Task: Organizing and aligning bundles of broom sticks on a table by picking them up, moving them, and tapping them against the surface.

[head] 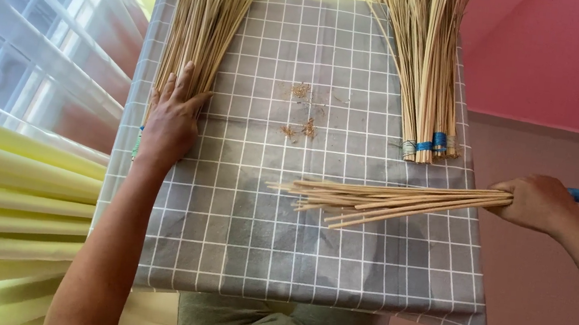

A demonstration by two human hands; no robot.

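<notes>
Counter (237, 250) middle lies bare; three stick bundles. Left hand (168, 125) flat on one (200, 24); right hand (536, 203) grips another (386, 200), seemingly past the edge.

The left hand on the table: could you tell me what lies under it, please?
The left hand rests flat on the lower end of a loose bundle of sticks, which lies on the grey checked tablecloth. Whether that end is tied is hidden by the hand.

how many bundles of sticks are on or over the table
3: one under the left hand at far left, one tied with blue at far right, one held by the right hand across the front.
</notes>
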